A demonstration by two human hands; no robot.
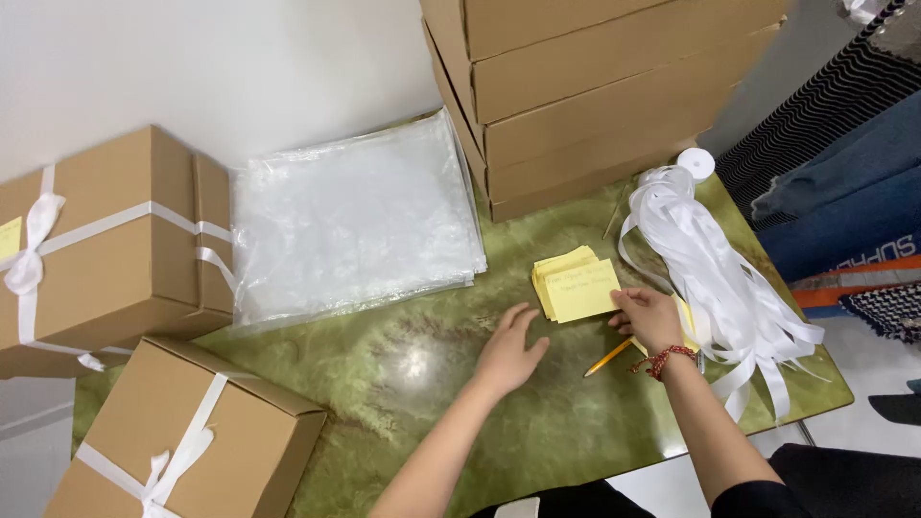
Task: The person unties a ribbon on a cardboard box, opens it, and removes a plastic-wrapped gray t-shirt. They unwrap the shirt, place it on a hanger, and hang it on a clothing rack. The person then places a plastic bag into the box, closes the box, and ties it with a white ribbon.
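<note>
Yellow paper notes (577, 284) lie in a small loose stack on the green marbled table (422, 384), just ahead of both hands and between them; handwriting shows on the top sheet. Seen from the head camera, the right hand (650, 317) rests at the right edge of that stack, its fingertips (621, 299) touching the top note's corner, fingers bent and close together, pinching or pressing, though which I cannot tell; a red braided bracelet (662, 361) circles its wrist. Just under this hand an orange pencil (608, 358) lies slanted on the table, not gripped. The left hand (508, 350) lies flat and open on the bare table, fingers together and stretched toward the stack's lower left corner, near it but apart from it; it holds nothing. To the right of the right hand, a bundle of white ribbon strips (729, 288) trails off the table edge; ahead of it stands a stack of flat brown cardboard boxes (585, 86). Ahead and left of the left hand lies a pile of clear plastic bags (355, 221); well to its left, two ribbon-tied cardboard boxes (106, 249).
</note>
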